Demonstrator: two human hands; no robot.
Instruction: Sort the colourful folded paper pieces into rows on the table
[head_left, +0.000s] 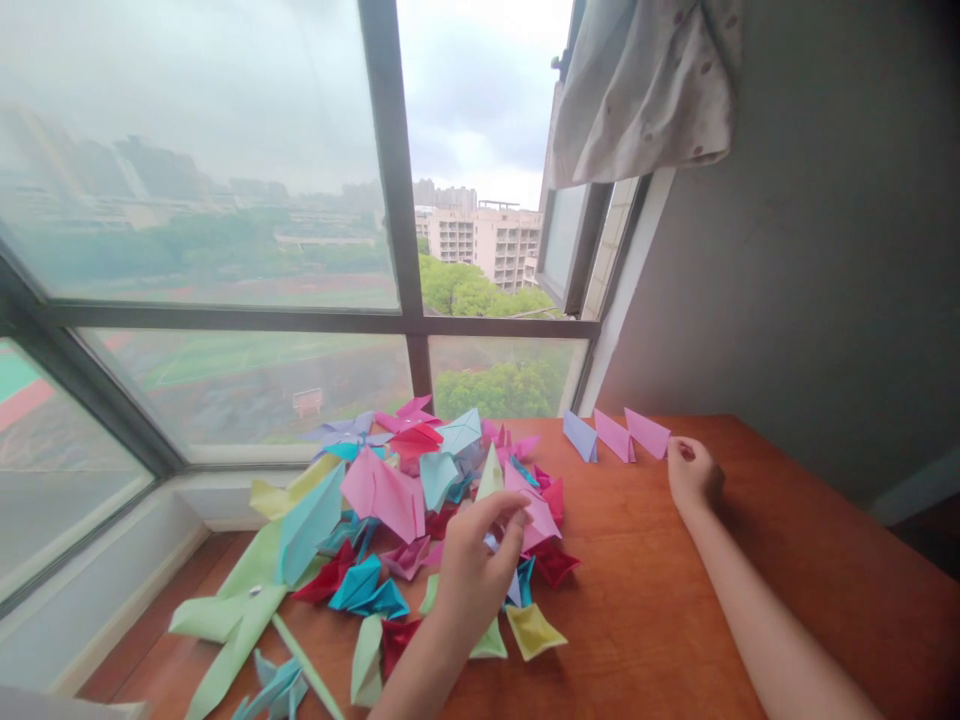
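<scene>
Folded paper pieces point(405, 500) lie heaped in a loose pile on the wooden table point(645, 600), pink, red, teal, pale blue, yellow and light green all mixed. The left hand point(476, 570) reaches into the near right edge of this pile. Its fingers are bent and its fingertips point(517, 512) rest on a pink folded piece point(541, 520) at the pile's rim. Whether it actually pinches the piece or only touches it cannot be told. A yellow piece point(534, 630) lies just beside the left wrist on its right, and a red piece point(556, 565) sits just beyond that, near the fingers. Long strips of light-green paper point(240, 600) spread out well to the left of the hand.

The right hand point(694, 475) rests on the table well apart from the left one, farther away from the person. It is curled into a loose fist, and nothing shows inside it. Just beyond and to the left of its knuckles three flat folded triangles stand in a row: a pale blue triangle point(580, 436), a pink triangle point(613, 436), and a lilac-pink triangle point(649, 433) nearest the hand. The row lies apart from the pile, with bare table between.

Beyond both hands is a large window point(225, 200), with a bunched curtain point(645, 90) above the right hand and a grey wall point(825, 250) to its right.
</scene>
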